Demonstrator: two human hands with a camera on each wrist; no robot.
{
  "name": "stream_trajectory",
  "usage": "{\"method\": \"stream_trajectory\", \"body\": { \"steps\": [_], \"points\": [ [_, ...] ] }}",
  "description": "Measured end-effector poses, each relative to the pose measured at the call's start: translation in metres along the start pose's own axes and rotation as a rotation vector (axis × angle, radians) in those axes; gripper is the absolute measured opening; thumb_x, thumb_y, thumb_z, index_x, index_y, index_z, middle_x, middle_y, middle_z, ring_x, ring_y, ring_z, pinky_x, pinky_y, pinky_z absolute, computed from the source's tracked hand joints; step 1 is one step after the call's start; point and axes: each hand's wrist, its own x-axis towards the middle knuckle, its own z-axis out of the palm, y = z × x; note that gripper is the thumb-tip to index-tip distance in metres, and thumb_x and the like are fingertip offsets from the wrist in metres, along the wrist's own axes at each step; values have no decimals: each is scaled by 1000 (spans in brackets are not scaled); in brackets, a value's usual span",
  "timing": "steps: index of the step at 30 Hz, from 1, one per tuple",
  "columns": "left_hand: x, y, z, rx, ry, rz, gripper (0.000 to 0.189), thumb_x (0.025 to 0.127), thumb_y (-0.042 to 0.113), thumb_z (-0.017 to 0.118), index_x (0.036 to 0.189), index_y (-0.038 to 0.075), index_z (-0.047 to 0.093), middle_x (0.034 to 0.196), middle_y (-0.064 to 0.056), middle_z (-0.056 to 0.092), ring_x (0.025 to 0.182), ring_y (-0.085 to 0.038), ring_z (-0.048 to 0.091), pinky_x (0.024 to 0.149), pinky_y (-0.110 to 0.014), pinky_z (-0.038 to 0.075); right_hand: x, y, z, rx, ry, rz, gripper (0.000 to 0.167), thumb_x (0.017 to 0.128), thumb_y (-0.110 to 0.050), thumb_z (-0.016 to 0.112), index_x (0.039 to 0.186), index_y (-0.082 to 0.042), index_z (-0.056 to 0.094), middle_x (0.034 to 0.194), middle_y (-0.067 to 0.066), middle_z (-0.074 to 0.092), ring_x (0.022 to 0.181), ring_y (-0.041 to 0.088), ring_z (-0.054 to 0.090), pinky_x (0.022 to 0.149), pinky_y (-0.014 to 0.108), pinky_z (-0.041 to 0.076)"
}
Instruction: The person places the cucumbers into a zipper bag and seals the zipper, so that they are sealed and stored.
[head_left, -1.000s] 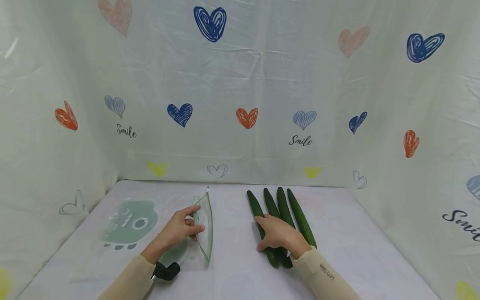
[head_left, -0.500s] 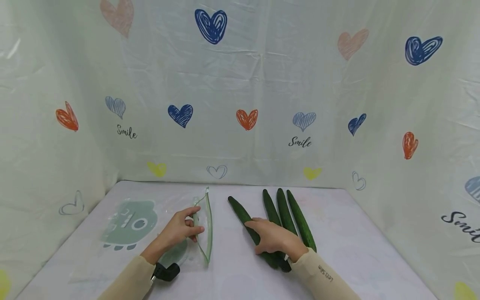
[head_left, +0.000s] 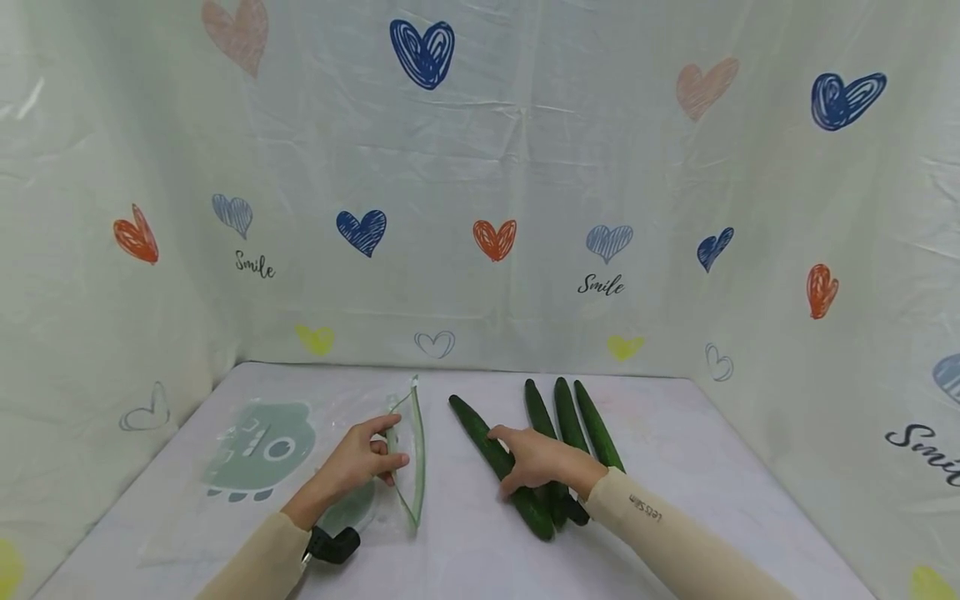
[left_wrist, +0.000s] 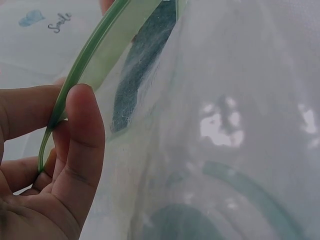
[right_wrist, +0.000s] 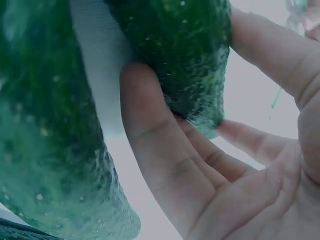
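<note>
A clear zip bag (head_left: 281, 429) with a green cartoon print lies on the left of the table, its mouth facing right. My left hand (head_left: 360, 454) pinches one side of the green zip edge (left_wrist: 82, 62) between thumb and fingers, and the mouth gapes. To the right of the bag, my right hand (head_left: 543, 460) grips the leftmost cucumber (head_left: 472, 425) from above, thumb on the near side. This cucumber slants with its far end toward the bag. In the right wrist view, fingers (right_wrist: 150, 115) curl around the cucumber (right_wrist: 175, 45).
Three more cucumbers, among them the middle one (head_left: 570, 417), lie side by side right of my right hand, partly under the forearm. A black wrist device (head_left: 333, 544) sits below my left hand. A heart-printed curtain (head_left: 525, 167) stands behind the white table (head_left: 457, 567).
My right hand has swung the far end of the leftmost cucumber to the left, away from the other cucumbers. The left hand and bag have stayed in place.
</note>
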Motion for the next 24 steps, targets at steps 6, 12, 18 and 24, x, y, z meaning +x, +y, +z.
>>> {"method": "stream_trajectory", "body": {
  "steps": [6, 12, 18, 24],
  "points": [
    [0, 0, -1, 13, 6, 4, 76, 82, 5, 74, 144, -6, 33, 57, -2, 42, 55, -35, 62, 61, -34, 55, 9, -2, -1, 16, 0, 50, 86, 71, -23, 85, 143, -10, 40, 136, 12, 52, 118, 23, 52, 91, 42, 47],
    [0, -2, -1, 2, -2, -1, 76, 81, 6, 75, 144, -7, 34, 57, -1, 41, 54, -36, 62, 60, -34, 55, 7, 4, -1, 71, -2, 37, 81, 74, -18, 83, 143, -9, 42, 129, 10, 55, 102, 19, 56, 79, 37, 49],
    [2, -2, 0, 20, 9, -8, 76, 81, 7, 76, 144, -6, 35, 58, -2, 43, 55, -35, 62, 61, -32, 54, -1, 6, -7, 192, -26, -18, 78, 76, -12, 79, 144, -16, 42, 99, 4, 56, 68, 15, 55, 55, 32, 50],
    [3, 0, -2, 15, 23, -21, 74, 82, 6, 74, 144, -5, 35, 60, -3, 46, 54, -33, 62, 62, -30, 54, -10, 1, -16, 220, -75, -97, 77, 78, -10, 75, 144, -27, 40, 104, 3, 53, 60, 16, 56, 52, 32, 50]
  ]
}}
